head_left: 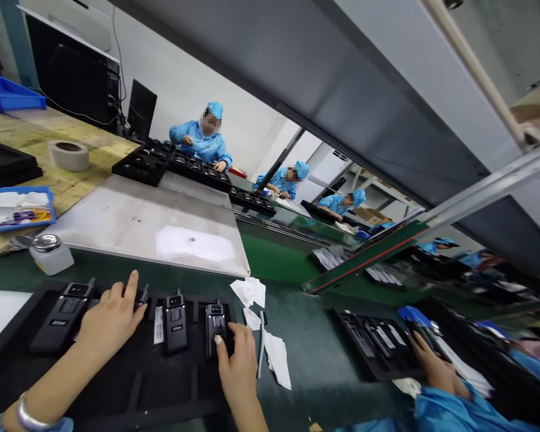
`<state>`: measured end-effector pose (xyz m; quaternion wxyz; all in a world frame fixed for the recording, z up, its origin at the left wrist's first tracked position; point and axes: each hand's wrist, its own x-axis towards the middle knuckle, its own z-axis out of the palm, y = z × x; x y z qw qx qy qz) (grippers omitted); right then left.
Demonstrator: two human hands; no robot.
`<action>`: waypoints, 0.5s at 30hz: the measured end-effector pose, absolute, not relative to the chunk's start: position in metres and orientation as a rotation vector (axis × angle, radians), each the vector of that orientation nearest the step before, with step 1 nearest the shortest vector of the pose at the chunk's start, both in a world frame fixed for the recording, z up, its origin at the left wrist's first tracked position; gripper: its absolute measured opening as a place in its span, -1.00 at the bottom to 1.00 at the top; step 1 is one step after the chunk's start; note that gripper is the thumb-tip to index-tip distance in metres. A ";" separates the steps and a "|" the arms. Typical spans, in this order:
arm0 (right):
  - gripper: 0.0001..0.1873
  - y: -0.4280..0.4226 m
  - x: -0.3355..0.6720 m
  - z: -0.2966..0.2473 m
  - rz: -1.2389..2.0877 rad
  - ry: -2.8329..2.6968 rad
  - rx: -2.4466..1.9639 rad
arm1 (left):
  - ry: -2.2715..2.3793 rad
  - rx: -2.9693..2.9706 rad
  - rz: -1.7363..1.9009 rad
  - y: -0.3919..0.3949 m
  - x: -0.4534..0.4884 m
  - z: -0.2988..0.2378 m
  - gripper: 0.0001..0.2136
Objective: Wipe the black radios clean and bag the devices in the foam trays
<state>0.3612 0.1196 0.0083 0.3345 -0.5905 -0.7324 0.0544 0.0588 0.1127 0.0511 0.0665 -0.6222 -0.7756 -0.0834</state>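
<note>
A black foam tray (137, 393) in front of me holds several black handheld radios with stub antennas. My left hand (110, 318) lies over one radio (141, 295), its index finger stretched out and thumb apart; most of that radio is hidden beneath it. At the tray's right end, my right hand (239, 354) grips another radio (215, 327), thumb on its face and fingers along its right side. Between my hands sits a third radio (176, 327), beside a white label strip (158, 325). One more radio (63, 318) rests at the tray's left end.
Crumpled white paper (249, 293) lies right of the tray. A liquid dispenser bottle (51, 255) and blue bin (18, 209) stand at left. To the right, a co-worker's hand (434, 363) is beside a second tray (373, 345). A metal board (139, 210) lies behind; co-workers sit farther back.
</note>
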 end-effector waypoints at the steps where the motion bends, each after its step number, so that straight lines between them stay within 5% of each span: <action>1: -0.69 0.118 0.371 0.001 0.136 -1.885 -1.564 | -2.315 -1.872 -0.263 0.112 0.062 0.049 -0.40; 15: -0.61 0.114 0.381 -0.011 0.195 -1.925 -1.548 | -2.401 -2.001 -0.095 0.134 0.168 0.052 -0.20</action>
